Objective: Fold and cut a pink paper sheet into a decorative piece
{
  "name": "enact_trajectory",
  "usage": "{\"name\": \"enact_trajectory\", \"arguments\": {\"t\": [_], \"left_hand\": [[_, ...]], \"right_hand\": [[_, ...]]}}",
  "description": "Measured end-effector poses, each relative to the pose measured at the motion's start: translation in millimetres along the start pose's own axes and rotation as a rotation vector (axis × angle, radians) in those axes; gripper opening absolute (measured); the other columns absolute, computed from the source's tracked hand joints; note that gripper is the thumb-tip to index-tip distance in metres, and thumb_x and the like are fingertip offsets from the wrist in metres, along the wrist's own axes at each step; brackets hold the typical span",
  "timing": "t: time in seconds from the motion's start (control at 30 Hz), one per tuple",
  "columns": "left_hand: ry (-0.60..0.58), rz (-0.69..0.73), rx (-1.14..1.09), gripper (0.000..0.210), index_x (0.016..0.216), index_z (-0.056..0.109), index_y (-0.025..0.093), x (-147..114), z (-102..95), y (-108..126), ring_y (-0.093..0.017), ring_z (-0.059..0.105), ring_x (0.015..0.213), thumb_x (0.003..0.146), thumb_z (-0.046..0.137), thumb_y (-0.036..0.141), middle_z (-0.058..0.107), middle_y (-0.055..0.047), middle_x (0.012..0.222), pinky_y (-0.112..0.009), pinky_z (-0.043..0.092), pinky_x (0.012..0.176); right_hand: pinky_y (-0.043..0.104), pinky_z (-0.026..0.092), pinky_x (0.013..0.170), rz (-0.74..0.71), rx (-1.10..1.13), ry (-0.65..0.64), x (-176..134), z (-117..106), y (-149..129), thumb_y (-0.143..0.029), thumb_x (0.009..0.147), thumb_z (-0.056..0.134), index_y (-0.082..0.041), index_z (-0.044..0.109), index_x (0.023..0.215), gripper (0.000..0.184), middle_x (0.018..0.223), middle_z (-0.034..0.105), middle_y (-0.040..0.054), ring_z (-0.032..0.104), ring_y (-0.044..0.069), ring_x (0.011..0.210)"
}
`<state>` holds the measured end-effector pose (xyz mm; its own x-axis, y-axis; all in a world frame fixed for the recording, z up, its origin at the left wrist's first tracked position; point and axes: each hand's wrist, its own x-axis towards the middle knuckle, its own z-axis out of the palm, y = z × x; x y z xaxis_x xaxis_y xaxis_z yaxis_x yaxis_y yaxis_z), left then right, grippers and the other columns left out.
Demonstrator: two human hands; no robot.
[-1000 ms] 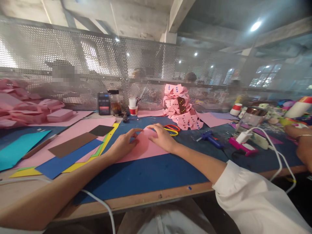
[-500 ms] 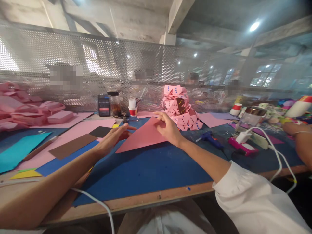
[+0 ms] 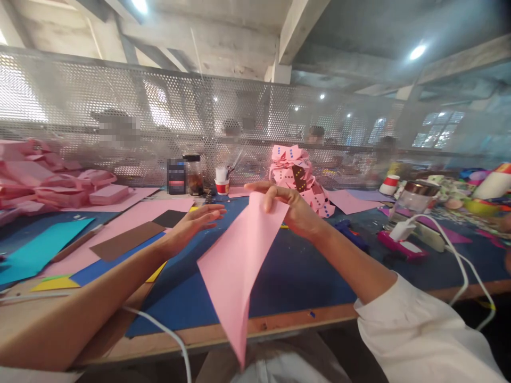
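A pink sheet of paper (image 3: 231, 266) hangs from my right hand (image 3: 293, 207), its top pinched between thumb and fingers. It bends along its length, and its lowest corner dangles past the table's front edge. My left hand (image 3: 195, 223) is held out to the left of the sheet, apart from it, fingers stretched and holding nothing. Beneath that hand lie a black piece (image 3: 168, 218), a brown strip (image 3: 125, 241) and a blue strip (image 3: 107, 266) on a larger pink sheet. Behind my right hand rises a pile of pink dotted pieces (image 3: 315, 197).
Folded pink paper (image 3: 27, 175) is heaped at the left, near a teal sheet (image 3: 48, 250). A phone (image 3: 176, 176), a dark jar (image 3: 195, 178) and a cup (image 3: 222, 186) stand at the back. Rightward are a blue glue gun (image 3: 351, 234), a magenta power strip (image 3: 399, 246) and white cables (image 3: 463, 271).
The pink sheet has swung from lying tilted over the mat to hanging down toward me, still in my right hand. My left hand stays out to the left, its fingers straighter.
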<state>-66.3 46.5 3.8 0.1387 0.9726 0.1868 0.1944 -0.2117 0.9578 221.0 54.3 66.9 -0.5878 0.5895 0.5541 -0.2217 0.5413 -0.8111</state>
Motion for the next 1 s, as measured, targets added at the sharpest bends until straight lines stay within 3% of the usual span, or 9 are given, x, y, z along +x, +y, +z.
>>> {"name": "enact_trajectory", "arguments": {"t": [0.23,0.4,0.57,0.7,0.83,0.93,1.0], "left_hand": [[-0.176,-0.072,-0.106,0.055,0.133,0.062,0.025,-6,13.6,6,-0.029,0.060,0.129,0.085,0.073,0.049,0.063,-0.011,0.140,-0.041,0.050,0.107],[-0.137,-0.117,-0.180,0.050,0.123,0.065,0.023,-4,16.0,0,-0.024,0.072,0.099,0.078,0.081,0.037,0.076,-0.008,0.108,-0.039,0.056,0.090],[-0.103,-0.115,-0.186,0.047,0.119,0.066,0.024,-3,13.1,-1,-0.021,0.072,0.088,0.076,0.080,0.033,0.076,-0.004,0.104,-0.034,0.057,0.080],[-0.103,-0.130,-0.170,0.050,0.125,0.064,0.025,-6,17.8,3,-0.021,0.073,0.082,0.077,0.077,0.034,0.076,-0.005,0.104,-0.032,0.057,0.072],[-0.092,-0.127,-0.146,0.052,0.125,0.063,0.025,-6,25.7,0,-0.020,0.072,0.078,0.077,0.077,0.036,0.076,-0.003,0.097,-0.030,0.055,0.067],[-0.082,-0.115,-0.124,0.052,0.123,0.064,0.023,-4,32.0,-3,-0.020,0.072,0.081,0.076,0.080,0.039,0.076,-0.004,0.098,-0.029,0.054,0.069],[-0.080,-0.119,-0.111,0.054,0.122,0.064,0.022,-4,36.6,-3,-0.021,0.072,0.082,0.074,0.082,0.040,0.076,-0.005,0.099,-0.030,0.054,0.070]], "right_hand": [[0.043,0.056,0.092,0.068,0.226,-0.155,-2,5,5,-0.037,0.079,0.081,-0.021,0.063,0.069,0.026,0.138,0.062,0.0048,0.059,0.027,0.123],[0.039,0.057,0.089,0.152,0.214,-0.225,-2,-1,10,-0.035,0.078,0.081,-0.019,0.064,0.069,0.026,0.138,0.062,0.0067,0.062,0.025,0.118],[0.041,0.052,0.098,0.209,0.029,-0.252,3,-25,22,-0.029,0.088,0.065,-0.019,0.067,0.075,0.017,0.132,0.067,0.0075,0.061,0.024,0.122],[0.040,0.048,0.103,0.255,-0.092,-0.195,9,-40,35,-0.028,0.094,0.048,-0.018,0.073,0.087,0.027,0.107,0.076,0.0086,0.068,0.020,0.107],[0.036,0.050,0.097,0.267,-0.241,-0.143,12,-33,38,-0.049,0.097,0.051,-0.016,0.072,0.094,0.039,0.099,0.076,0.0098,0.070,0.020,0.099],[0.032,0.050,0.090,0.206,-0.459,-0.123,9,-19,36,-0.054,0.091,0.062,-0.018,0.070,0.106,0.040,0.109,0.073,0.0081,0.066,0.019,0.100],[0.030,0.049,0.082,0.225,-0.563,-0.117,6,-12,35,-0.054,0.088,0.065,-0.018,0.070,0.102,0.038,0.102,0.074,0.0059,0.066,0.018,0.093]]}}
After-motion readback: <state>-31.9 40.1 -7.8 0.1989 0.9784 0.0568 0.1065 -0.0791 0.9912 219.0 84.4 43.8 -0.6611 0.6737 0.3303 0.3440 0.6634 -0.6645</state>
